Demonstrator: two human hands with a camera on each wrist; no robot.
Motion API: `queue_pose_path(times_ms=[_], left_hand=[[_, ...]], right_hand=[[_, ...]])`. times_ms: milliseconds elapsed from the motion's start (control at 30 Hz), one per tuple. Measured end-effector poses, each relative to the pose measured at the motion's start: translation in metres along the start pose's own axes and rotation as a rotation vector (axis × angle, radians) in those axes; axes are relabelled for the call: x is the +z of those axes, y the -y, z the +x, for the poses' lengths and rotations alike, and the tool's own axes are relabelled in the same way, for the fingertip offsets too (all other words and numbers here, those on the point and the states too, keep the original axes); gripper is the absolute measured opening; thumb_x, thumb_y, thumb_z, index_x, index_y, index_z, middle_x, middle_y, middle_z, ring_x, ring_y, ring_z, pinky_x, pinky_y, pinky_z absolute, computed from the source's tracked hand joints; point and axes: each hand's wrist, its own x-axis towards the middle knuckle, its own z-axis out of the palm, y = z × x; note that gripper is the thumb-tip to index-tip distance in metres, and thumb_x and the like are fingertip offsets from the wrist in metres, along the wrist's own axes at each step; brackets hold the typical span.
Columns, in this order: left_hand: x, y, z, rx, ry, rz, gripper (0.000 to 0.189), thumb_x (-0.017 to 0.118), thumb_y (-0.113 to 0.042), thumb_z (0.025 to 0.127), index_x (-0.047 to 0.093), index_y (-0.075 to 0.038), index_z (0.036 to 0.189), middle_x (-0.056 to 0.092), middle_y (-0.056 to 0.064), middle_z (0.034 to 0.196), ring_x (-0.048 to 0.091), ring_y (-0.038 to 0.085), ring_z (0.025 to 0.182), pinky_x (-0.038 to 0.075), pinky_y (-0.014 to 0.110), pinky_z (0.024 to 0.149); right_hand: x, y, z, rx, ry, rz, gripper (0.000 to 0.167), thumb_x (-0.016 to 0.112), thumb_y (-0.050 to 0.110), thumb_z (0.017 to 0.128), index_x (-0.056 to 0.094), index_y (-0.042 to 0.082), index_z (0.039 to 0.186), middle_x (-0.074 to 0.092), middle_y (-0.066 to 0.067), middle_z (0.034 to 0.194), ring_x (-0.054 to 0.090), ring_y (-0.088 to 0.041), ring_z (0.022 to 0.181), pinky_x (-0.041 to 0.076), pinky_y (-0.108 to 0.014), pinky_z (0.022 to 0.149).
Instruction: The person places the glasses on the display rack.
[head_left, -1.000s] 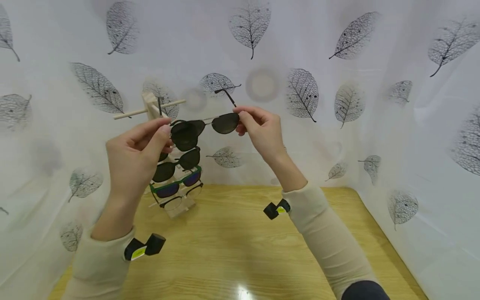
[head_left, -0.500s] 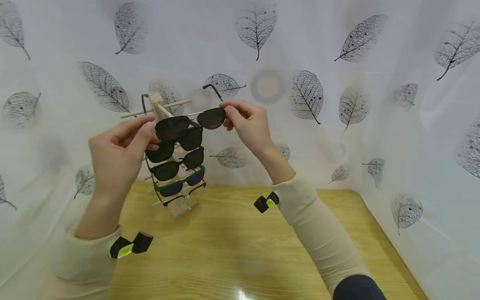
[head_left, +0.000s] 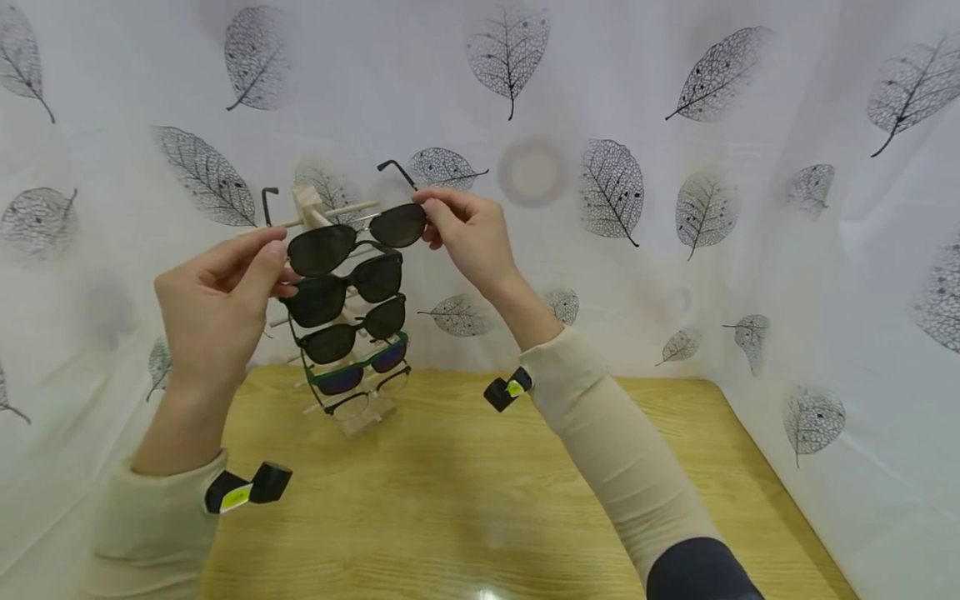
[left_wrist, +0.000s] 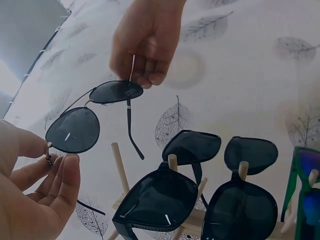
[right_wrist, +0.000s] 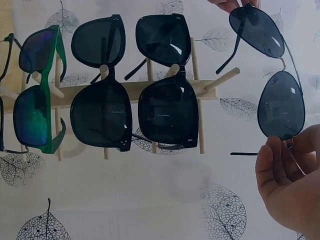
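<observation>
Dark aviator sunglasses with a thin metal bridge are held level between both hands, temples unfolded and pointing away. My left hand pinches the left hinge between thumb and fingers. At the other hinge, my right hand pinches the frame the same way. In the head view the sunglasses overlap the top of a wooden eyewear rack; the right wrist view shows them beyond its bare top peg. Black sunglasses occupy the tier just below that peg.
Lower on the rack hang another black pair, green-framed sunglasses with bluish lenses and clear-lens glasses. The rack stands at the back left of a wooden table. A leaf-printed white curtain encloses the back and sides.
Both hands have carried the aviator sunglasses leftward in the head view, from in front of the upper rack to its top. The black pair beneath now shows fully.
</observation>
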Motion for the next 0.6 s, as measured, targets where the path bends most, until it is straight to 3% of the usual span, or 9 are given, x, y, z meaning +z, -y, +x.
queue_pose_path(times_ms=[233,300,500,600], left_hand=[[-0.002,0.005,0.004,-0.032,-0.016,-0.109,0.023,0.073,-0.005,0.098,0.077,0.008,0.116,0.077,-0.004,0.075,0.071,0.008,0.063,0.059,0.016,0.061],[-0.003,0.006,0.005,-0.044,-0.019,-0.139,0.023,0.074,-0.004,0.097,0.077,0.009,0.115,0.077,-0.003,0.074,0.071,0.008,0.062,0.059,0.016,0.060],[-0.005,0.009,0.008,-0.055,-0.024,-0.083,0.024,0.073,-0.006,0.098,0.077,0.008,0.117,0.076,-0.005,0.074,0.071,0.005,0.062,0.059,0.015,0.062],[-0.006,0.010,0.009,-0.061,-0.023,-0.061,0.024,0.073,-0.007,0.098,0.077,0.007,0.117,0.076,-0.007,0.076,0.071,0.005,0.062,0.059,0.015,0.063]], right_hand=[[0.006,-0.005,0.008,-0.005,0.018,-0.001,0.025,0.058,0.006,0.106,0.076,-0.004,0.119,0.068,-0.005,0.078,0.065,-0.018,0.070,0.059,-0.025,0.068],[0.007,-0.006,0.009,-0.008,0.026,-0.009,0.025,0.057,0.006,0.106,0.077,-0.003,0.119,0.068,-0.005,0.078,0.066,-0.021,0.072,0.059,-0.026,0.069],[0.010,-0.010,0.012,-0.002,0.070,-0.038,0.026,0.055,0.008,0.108,0.076,-0.003,0.120,0.068,-0.010,0.082,0.067,-0.039,0.084,0.059,-0.027,0.070],[0.011,-0.012,0.013,0.012,0.080,-0.061,0.027,0.055,0.009,0.108,0.076,-0.001,0.121,0.069,-0.014,0.086,0.067,-0.041,0.088,0.059,-0.027,0.071]])
